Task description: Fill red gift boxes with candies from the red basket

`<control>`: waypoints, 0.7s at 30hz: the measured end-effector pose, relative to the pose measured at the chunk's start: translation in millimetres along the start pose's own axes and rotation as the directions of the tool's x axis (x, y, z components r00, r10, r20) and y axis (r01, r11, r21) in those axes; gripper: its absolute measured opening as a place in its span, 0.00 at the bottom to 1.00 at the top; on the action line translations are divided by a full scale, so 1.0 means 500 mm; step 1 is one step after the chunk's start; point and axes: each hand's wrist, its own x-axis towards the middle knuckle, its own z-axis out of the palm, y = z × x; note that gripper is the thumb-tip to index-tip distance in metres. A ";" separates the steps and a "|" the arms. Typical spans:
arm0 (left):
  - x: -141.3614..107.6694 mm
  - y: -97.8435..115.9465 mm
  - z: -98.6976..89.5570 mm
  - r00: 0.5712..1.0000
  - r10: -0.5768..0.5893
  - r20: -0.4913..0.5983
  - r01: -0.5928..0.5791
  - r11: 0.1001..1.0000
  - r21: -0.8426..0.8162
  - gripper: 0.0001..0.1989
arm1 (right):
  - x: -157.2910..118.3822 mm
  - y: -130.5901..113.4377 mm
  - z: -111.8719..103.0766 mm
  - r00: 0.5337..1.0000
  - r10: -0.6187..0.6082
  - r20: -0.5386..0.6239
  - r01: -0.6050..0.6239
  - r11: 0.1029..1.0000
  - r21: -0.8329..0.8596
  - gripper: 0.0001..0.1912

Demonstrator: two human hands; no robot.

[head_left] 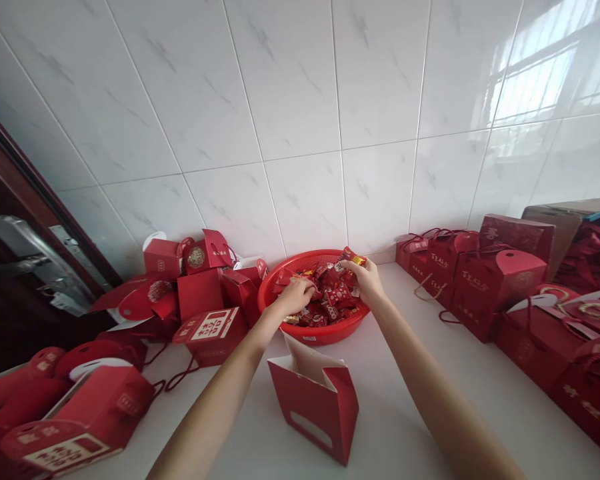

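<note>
A red plastic basket (pixel 310 338) holds many candies (pixel 336 293) in red wrappers. My left hand (pixel 296 297) is in the basket, its fingers bent down among the candies; what they hold, if anything, is hidden. Over the basket's right rim, my right hand (pixel 366 277) pinches a red and gold wrapped candy (pixel 353 256) between thumb and fingers. Between my forearms an open red paper box (pixel 313 407) stands upright on the white surface, its top flaps apart and the pale inside partly showing.
Red gift boxes (pixel 215 337), some open, crowd the left side. Closed red boxes with cord handles (pixel 490 287) line the right, beside a cardboard carton (pixel 555 220) with red things in it. A tiled wall (pixel 300 133) rises behind; a door handle (pixel 25 260) is at left.
</note>
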 end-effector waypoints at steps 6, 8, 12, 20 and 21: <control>-0.003 -0.004 0.006 0.974 0.099 0.202 -0.087 0.994 -0.068 0.13 | 0.004 0.002 -0.002 1.000 -0.006 -0.002 0.006 1.000 -0.011 0.16; -0.002 -0.008 0.006 0.974 0.096 0.205 -0.082 0.994 -0.074 0.14 | 0.004 0.001 -0.002 1.000 0.000 0.002 0.000 1.000 -0.015 0.16; 0.006 -0.016 0.009 0.977 0.090 0.192 -0.080 0.995 -0.060 0.13 | 0.003 0.001 -0.002 1.000 -0.005 0.021 0.005 1.000 -0.023 0.15; 0.013 -0.018 0.015 0.980 0.096 0.176 -0.084 0.994 -0.074 0.08 | 0.007 0.006 -0.004 1.000 -0.016 0.024 0.017 0.999 -0.029 0.15; 0.013 -0.018 0.015 0.984 0.080 0.158 -0.068 0.994 -0.080 0.09 | 0.007 0.006 -0.004 0.999 -0.016 0.028 0.017 0.999 -0.028 0.15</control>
